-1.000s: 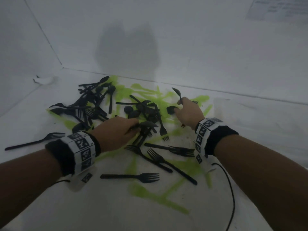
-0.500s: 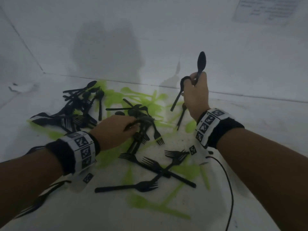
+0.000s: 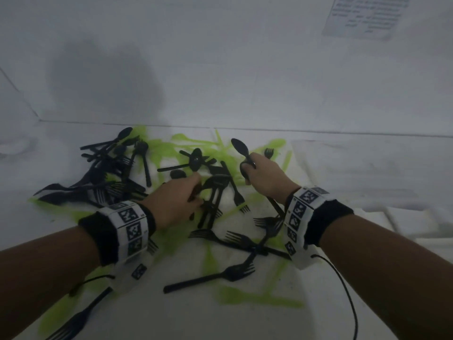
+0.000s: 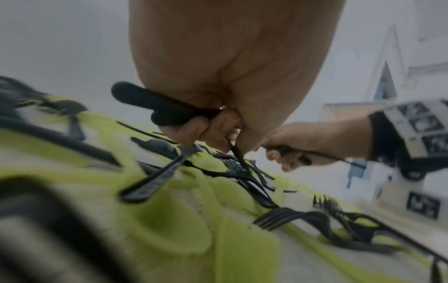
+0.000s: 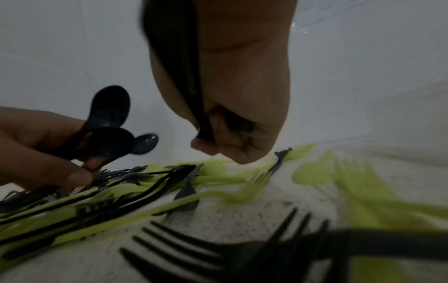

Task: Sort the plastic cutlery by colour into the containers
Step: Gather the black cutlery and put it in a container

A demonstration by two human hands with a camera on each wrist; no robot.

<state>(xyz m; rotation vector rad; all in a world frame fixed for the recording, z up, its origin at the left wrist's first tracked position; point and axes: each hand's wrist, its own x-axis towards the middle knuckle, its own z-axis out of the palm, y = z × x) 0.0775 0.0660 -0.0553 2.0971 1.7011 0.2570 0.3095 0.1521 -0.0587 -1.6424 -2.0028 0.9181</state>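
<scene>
Sorting looks barely begun. Going from the left edge of the desk (image 3: 343, 168), a tangle of black forks and spoons (image 3: 107, 173) lies heaped toward the far-left corner, with one stray black fork (image 3: 73, 325) at the near-left edge. Green cutlery (image 3: 161, 150) shows under and between the black pieces all across the middle, still mixed in with them.

The left hand (image 3: 176, 202) is down in the centre of the spread, its fingers curled round a small bunch of black spoons (image 5: 109, 122); the right wrist view shows several bowls fanned out above that fist. More black forks (image 3: 235, 241) lie crossed over each other just toward the near edge from it.

The right hand (image 3: 264, 177), near the far edge, is closed round black spoon handles, one black spoon (image 3: 240, 147) sticking up above the knuckles.

No containers can be made out in any view, so nothing can be said to be sorted. My judgement: both hands are gathering black pieces, while most of the black and all of the green remains on the desk.
</scene>
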